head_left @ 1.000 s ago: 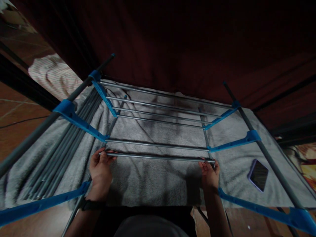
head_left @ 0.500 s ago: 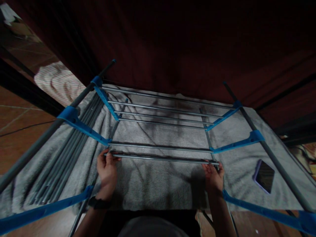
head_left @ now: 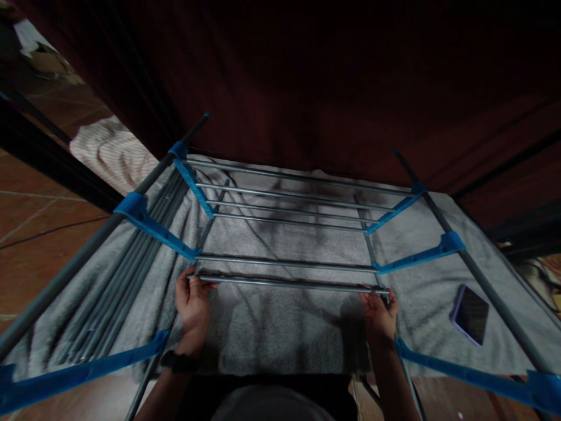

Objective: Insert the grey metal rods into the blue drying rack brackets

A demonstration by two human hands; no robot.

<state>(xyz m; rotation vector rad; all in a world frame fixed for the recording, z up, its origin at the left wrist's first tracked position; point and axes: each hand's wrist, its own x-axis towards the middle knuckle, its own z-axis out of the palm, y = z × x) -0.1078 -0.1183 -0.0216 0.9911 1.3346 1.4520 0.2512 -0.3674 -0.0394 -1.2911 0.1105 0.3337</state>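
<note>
A grey metal tube (head_left: 289, 285) lies crosswise in front of me, held at both ends. My left hand (head_left: 193, 307) is closed on its left end, and my right hand (head_left: 380, 313) grips the right end. Just beyond it, a parallel tube (head_left: 284, 264) spans two blue plastic brackets, the left bracket (head_left: 160, 229) and the right bracket (head_left: 421, 259). Farther back, several more crossbars (head_left: 298, 196) join another pair of blue brackets. Long grey poles, one on the left (head_left: 74, 263) and one on the right (head_left: 491, 292), carry the brackets of this rack frame.
A bundle of loose grey tubes (head_left: 127, 275) rests on the grey blanket (head_left: 280, 333) at left. A phone (head_left: 471, 314) lies at right. Nearer blue brackets, left (head_left: 87, 372) and right (head_left: 464, 374), flank my forearms. A dark red curtain (head_left: 298, 82) hangs behind; striped cloth (head_left: 111, 152) lies beyond.
The view has shifted slightly, so the frame's left side appears a little farther right. Both hands keep hold of the tube, which has hardly moved.
</note>
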